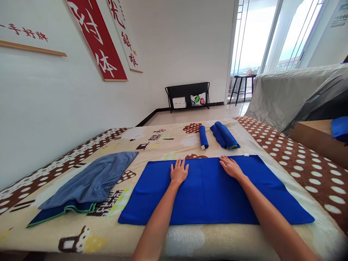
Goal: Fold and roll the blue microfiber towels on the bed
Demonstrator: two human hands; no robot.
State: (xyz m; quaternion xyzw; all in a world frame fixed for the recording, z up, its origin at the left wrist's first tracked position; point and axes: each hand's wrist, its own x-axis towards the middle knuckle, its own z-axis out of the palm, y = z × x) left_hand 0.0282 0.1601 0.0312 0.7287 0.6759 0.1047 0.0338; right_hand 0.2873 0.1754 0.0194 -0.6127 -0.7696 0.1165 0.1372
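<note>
A blue towel (206,195) lies spread out flat in front of me, with a small white label at its far right edge. My left hand (179,172) rests on it near the far edge, left of the middle, fingers spread. Farther right, my right hand (230,166) lies palm down by the same edge, its fingers stretched out. Neither hand grips anything. Beyond the towel are a thin rolled blue towel (203,137) and a thicker blue roll (224,135) with a green edge.
A patterned blanket (152,145) covers the surface under the towels. On the left, a grey-blue towel (95,177) lies partly over a dark blue, green-edged one (61,213). A black rack (187,90) stands at the far wall. To the right are a covered sofa (288,85) and a cardboard box (312,137).
</note>
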